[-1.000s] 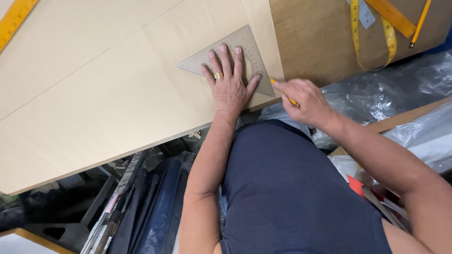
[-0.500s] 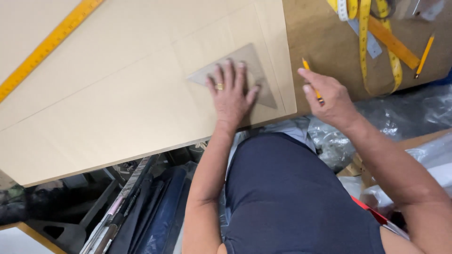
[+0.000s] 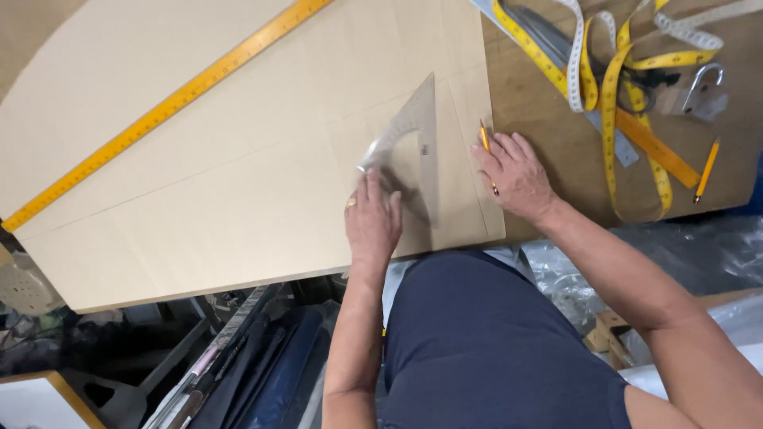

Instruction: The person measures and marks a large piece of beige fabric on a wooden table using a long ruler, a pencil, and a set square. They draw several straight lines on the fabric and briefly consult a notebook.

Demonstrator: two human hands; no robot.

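My left hand (image 3: 372, 221) grips the near corner of a clear plastic set square (image 3: 412, 143) and tilts it up off a large cream paper sheet (image 3: 238, 167). A gold ring sits on one finger of that hand. My right hand (image 3: 515, 175) rests at the sheet's right edge, on the brown table (image 3: 556, 135), with a yellow pencil (image 3: 486, 151) held under the fingers. Faint pencil lines run across the paper.
A long yellow ruler (image 3: 167, 107) lies diagonally on the paper's far left. At the far right lie yellow and white tape measures (image 3: 604, 71), an orange ruler (image 3: 656, 147), scissors, a second pencil (image 3: 706, 168) and a metal clip (image 3: 703, 83). Rolls and clutter sit under the table.
My left hand slid back from lying flat on the set square to its near corner and lifted it. My right hand moved the pencil from the near edge onto the paper's right edge.
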